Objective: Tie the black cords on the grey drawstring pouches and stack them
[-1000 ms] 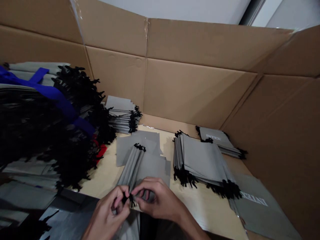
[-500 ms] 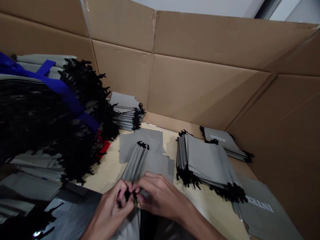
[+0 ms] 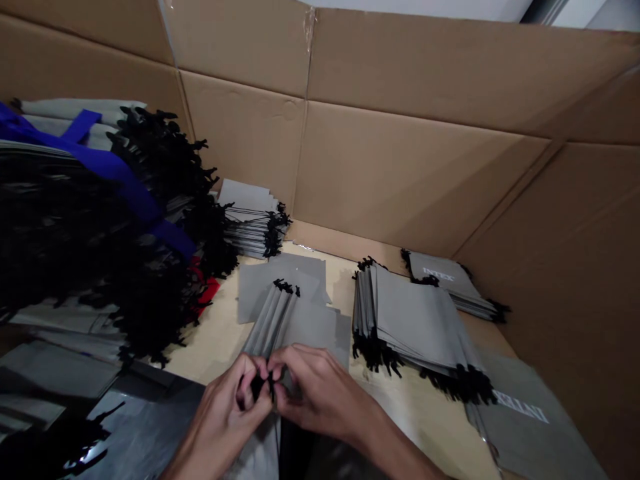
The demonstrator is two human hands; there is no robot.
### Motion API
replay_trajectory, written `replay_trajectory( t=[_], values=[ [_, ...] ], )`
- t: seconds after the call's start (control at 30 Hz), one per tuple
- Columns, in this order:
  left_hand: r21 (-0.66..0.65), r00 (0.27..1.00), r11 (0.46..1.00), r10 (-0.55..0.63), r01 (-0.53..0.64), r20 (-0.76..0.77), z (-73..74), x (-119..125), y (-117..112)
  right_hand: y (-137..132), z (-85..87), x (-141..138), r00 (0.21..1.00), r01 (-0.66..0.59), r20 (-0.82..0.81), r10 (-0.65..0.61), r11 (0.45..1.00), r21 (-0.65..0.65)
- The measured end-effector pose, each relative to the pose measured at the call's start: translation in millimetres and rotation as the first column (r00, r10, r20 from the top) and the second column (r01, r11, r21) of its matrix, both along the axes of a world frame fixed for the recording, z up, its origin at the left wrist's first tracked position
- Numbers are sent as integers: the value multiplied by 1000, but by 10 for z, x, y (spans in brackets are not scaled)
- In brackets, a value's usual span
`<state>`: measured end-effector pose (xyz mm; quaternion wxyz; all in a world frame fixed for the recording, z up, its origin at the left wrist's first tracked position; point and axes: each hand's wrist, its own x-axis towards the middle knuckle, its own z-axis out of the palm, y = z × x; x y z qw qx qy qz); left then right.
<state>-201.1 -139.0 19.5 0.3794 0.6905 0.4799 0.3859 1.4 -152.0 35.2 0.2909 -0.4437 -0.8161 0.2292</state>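
Observation:
Both hands meet at the near end of several grey fabric drawstring pouches (image 3: pixel 270 320), which lie side by side and run away from me. My left hand (image 3: pixel 233 400) is closed, its fingers pinching a black drawstring (image 3: pixel 271 385) at a pouch's corner. Facing it, my right hand (image 3: pixel 315 393) pinches the same black cord between thumb and fingertips. The fingers hide most of the cord, so a knot cannot be made out. More black knotted cord ends (image 3: pixel 286 287) stick up at the pouches' far end. Flat grey pouches (image 3: pixel 315 327) lie beneath and beyond them.
A thick pile of grey pouches (image 3: pixel 415 310) with black cords lies to the right, with printed pouches (image 3: pixel 525 400) beside it. At left rises a large heap of black cords (image 3: pixel 75 227) tied with a blue strap (image 3: pixel 125 183). Cardboard walls (image 3: pixel 400 180) enclose the table (image 3: pixel 215 340).
My right fingertips have shifted slightly and draw a little apart from the left ones, with the cord between them. The view has tilted down slightly. The piles stay put.

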Motion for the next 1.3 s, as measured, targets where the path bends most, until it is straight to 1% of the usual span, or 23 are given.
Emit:
replay_trajectory(
  t=[0.17,0.27,0.33,0.4,0.47,0.53,0.6,0.67,0.73,0.8,0.87,0.97,1.03,1.1,1.17,1.23,1.3],
  values=[
    [-57,999,998,-24,26,36,-11,13,-1,-40,-123,-30,996,21,-89,-21,1000,-11],
    [-117,994,991,-48,60,103,20,37,-2,-68,-196,-58,988,17,-154,-22,999,-32],
    [-185,985,979,-51,81,163,58,54,6,-81,-233,-85,974,30,-226,-34,999,-18],
    [-308,974,945,-38,108,225,102,68,24,-85,-256,-120,951,48,-306,-37,998,30],
    [-422,961,897,-8,128,275,141,80,42,-80,-274,-163,926,72,-377,-32,993,94],
    [-471,949,874,35,123,312,169,99,46,-71,-296,-218,904,121,-426,-38,978,170],
    [-472,928,877,103,85,359,182,134,23,-62,-329,-284,884,197,-464,-66,950,240],
    [-477,889,879,197,26,413,183,187,-24,-54,-366,-352,858,276,-502,-106,920,278],
    [-499,848,866,295,-42,441,176,242,-75,-48,-389,-404,833,326,-537,-134,903,279],
    [-519,832,850,350,-89,431,164,272,-104,-41,-383,-419,820,332,-555,-139,906,263],
    [-510,849,855,333,-89,410,153,255,-95,-32,-344,-391,824,298,-554,-122,924,239],
    [-427,904,904,205,-27,376,144,139,-42,-10,-253,-289,855,208,-514,-74,955,210],
    [-355,937,935,112,14,332,132,44,-15,8,-200,-218,891,153,-450,-54,970,188],
    [-327,955,944,50,51,293,105,-22,-12,25,-169,-170,923,111,-382,-41,981,162],
    [-340,958,938,34,68,286,68,-45,-26,32,-151,-147,942,85,-334,-31,985,149],
    [-334,950,942,73,34,303,34,-39,-40,24,-128,-138,953,59,-303,-13,988,143],
    [-298,948,954,109,-15,300,8,-38,-40,3,-78,-123,959,26,-282,9,993,119]
  ],
)
